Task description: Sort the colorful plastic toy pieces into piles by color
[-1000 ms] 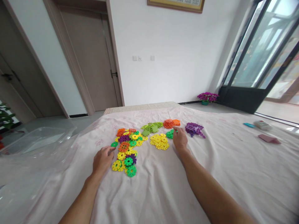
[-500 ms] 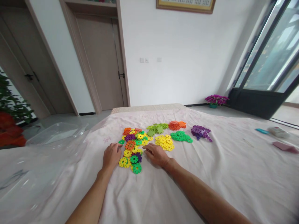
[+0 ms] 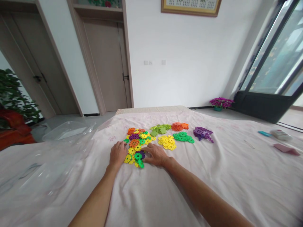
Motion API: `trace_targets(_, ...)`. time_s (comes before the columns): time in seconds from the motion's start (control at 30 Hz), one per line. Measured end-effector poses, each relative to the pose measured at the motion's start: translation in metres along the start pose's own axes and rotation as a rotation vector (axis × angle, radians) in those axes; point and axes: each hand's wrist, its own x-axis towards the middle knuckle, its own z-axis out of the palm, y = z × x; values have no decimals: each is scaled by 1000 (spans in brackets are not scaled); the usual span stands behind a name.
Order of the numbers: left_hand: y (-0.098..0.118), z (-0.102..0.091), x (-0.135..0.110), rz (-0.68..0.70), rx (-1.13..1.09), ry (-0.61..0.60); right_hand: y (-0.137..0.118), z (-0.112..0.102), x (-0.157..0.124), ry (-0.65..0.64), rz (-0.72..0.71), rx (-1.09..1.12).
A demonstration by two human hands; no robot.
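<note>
Smooth plastic discs (image 3: 167,142), matt cloth (image 3: 144,195).

Soft, bright daylight comes from the dark-framed glass door (image 3: 272,63) at right; glints mark the clear plastic packaging (image 3: 48,176); outer edges look stretched and blurred.
</note>
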Motion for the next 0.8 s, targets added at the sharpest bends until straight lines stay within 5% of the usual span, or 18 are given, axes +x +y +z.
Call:
trace_targets(0.5, 5, -6, 2, -28, 14, 4, -3, 7, -3, 257, 211, -56)
trace_targets(0.8, 4, -5, 3, -24, 13, 4, -2, 7, -3, 302, 239, -180)
